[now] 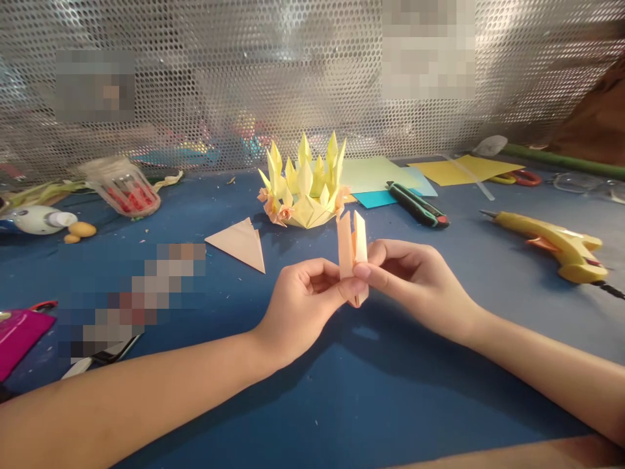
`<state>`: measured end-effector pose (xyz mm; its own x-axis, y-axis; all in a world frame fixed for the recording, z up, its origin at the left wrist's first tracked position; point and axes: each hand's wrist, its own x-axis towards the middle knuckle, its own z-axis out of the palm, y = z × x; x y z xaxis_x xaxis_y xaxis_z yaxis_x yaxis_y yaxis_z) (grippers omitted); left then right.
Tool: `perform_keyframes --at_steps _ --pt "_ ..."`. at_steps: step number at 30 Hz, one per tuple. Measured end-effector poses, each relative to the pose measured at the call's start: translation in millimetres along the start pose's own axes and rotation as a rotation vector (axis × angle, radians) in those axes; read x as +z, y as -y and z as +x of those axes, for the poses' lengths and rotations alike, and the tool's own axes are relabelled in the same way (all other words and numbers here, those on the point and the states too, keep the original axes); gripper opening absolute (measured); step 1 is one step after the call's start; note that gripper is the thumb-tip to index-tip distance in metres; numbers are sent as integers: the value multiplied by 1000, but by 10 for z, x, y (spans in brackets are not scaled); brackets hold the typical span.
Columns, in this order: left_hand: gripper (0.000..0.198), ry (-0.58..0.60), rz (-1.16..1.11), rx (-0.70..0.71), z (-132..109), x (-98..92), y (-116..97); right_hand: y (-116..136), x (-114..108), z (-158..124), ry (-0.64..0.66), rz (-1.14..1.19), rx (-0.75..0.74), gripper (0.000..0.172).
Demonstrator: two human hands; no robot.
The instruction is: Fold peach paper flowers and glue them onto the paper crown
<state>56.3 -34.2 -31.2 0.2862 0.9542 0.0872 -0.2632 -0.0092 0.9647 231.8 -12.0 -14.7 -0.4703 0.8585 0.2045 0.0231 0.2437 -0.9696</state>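
Observation:
A small folded peach paper piece (352, 251) with two upright prongs stands between my hands, above the blue table (342, 391). My left hand (305, 306) pinches its lower end with thumb and fingers. My right hand (410, 277) pinches the same lower end from the other side. Behind it sits a yellow folded-paper crown (303, 185) with small pink paper flowers at its base. A flat folded peach triangle (240, 243) lies to the left of the crown.
A yellow glue gun (556, 244) lies at right, a green utility knife (417, 205) and coloured paper sheets (390, 176) behind. Scissors (517, 177) are at far right. A clear jar (124, 185) lies on its side at left, by a pink pouch (19, 335). Perforated metal mesh (293, 78) backs the table.

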Motion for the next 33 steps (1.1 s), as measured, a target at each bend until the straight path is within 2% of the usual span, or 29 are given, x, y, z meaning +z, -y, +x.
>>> perform_keyframes --at_steps 3,8,14,17,21,24,29,33 --pt "23 61 42 -7 -16 0 -21 3 3 2 52 49 -32 15" --pt "25 131 83 -44 -26 -5 -62 22 -9 8 -47 43 -171 13" --pt "17 204 197 -49 -39 -4 -46 23 -38 -14 43 177 -106 4" --pt "22 243 247 -13 -43 -18 -25 15 -39 -16 59 203 -85 4" --pt "30 218 250 -17 -42 -18 -25 26 -35 -9 139 219 -76 7" --pt "35 210 300 -41 -50 2 -48 60 -24 -5 179 182 -74 16" --pt "32 172 267 -89 -74 12 -50 104 -1 -6 81 52 -92 23" --pt "35 165 307 -35 -77 9 -35 92 -3 -15 14 -27 -121 22"
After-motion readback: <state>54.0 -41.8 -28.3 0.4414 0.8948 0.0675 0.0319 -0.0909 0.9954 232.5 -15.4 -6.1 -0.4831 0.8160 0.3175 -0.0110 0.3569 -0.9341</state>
